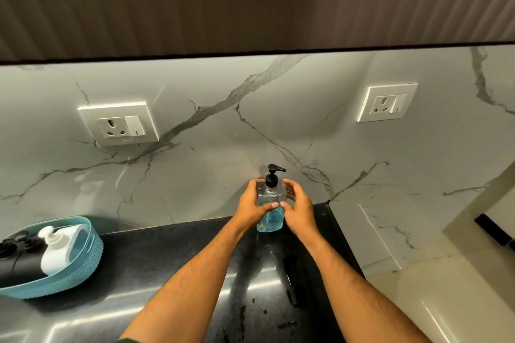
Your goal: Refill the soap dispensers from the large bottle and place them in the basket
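Black stone table [172, 264] under a marble wall carries a clear soap dispenser [269, 213], upright, part filled with blue liquid. Left hand [252, 207] and right hand [298, 210] grip its sides, thumbs nearly meeting. Well left of the dispenser, a teal basket [80, 273] holds a white dispenser [57, 252] and a black one [16, 262].

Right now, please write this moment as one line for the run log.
hands: left hand and right hand hold clear dispenser | upright on counter | basket: white dispenser inside

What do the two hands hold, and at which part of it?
Both the left hand and the right hand grip the clear dispenser bottle with blue liquid, around its body below the black pump.
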`<state>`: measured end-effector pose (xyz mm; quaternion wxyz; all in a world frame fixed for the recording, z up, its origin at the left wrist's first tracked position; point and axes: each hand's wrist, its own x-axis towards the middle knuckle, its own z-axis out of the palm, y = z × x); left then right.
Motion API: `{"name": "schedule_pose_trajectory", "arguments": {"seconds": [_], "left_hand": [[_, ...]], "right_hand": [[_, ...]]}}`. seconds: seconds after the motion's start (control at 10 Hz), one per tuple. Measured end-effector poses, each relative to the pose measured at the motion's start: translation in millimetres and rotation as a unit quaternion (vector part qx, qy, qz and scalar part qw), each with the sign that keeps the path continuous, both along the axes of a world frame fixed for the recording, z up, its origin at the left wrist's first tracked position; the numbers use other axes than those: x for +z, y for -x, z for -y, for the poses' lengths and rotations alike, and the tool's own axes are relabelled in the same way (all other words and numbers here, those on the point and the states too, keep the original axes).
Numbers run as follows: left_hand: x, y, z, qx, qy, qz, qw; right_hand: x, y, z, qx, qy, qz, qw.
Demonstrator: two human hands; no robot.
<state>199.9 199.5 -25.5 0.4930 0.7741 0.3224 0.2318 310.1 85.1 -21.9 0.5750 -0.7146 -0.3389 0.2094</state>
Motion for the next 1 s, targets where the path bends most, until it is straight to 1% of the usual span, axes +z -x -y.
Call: {"name": "schedule_pose_trajectory", "arguments": {"seconds": [0.1,0.7,0.8,0.9,1.0], "left_hand": [[-1.8,0.0,2.1,-0.004,-0.011,-0.007,1.000],[-4.9,2.9,9.1,0.014,-0.004,-0.030,0.999],[-9.7,8.0,9.0,0.021,-0.011,-0.033,0.999],[-2.2,20.1,14.3,0.035,-0.022,-0.037,0.998],[0.8,26.6,17.5,0.055,-0.024,-0.029,0.998]], "right_hand": [[0.4,-0.4,0.6,0.003,0.006,0.002,1.000],[10.7,9.6,8.4,0.008,0.023,-0.006,1.000],[10.8,10.5,9.8,0.002,0.026,-0.010,1.000],[17.0,15.8,11.8,-0.008,0.032,-0.012,0.999],[21.7,23.7,14.6,-0.016,0.029,0.009,0.999]]}}
